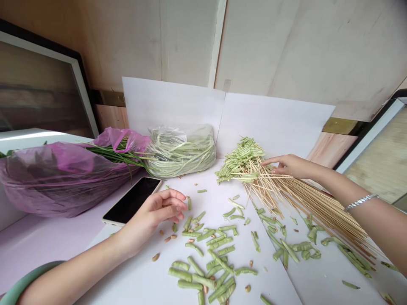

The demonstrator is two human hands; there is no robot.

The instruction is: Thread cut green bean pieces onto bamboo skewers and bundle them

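My left hand (pixel 152 216) hovers over the white sheet with its fingers loosely curled and nothing visible in them, right beside several cut green bean pieces (pixel 210 254). My right hand (pixel 288 166) reaches out over a pile of bamboo skewers (pixel 314 203), fingers pressed on the sticks near the skewered bean bundles (pixel 243 161). A silver bracelet (pixel 361 202) circles my right wrist and a jade bangle (pixel 19 284) my left forearm.
A black phone (pixel 132 200) lies just left of my left hand. A clear bag of long beans (pixel 179 151) and a purple bag of greens (pixel 57 171) sit at the back left. White paper sheets (pixel 273 120) lean against the wooden wall.
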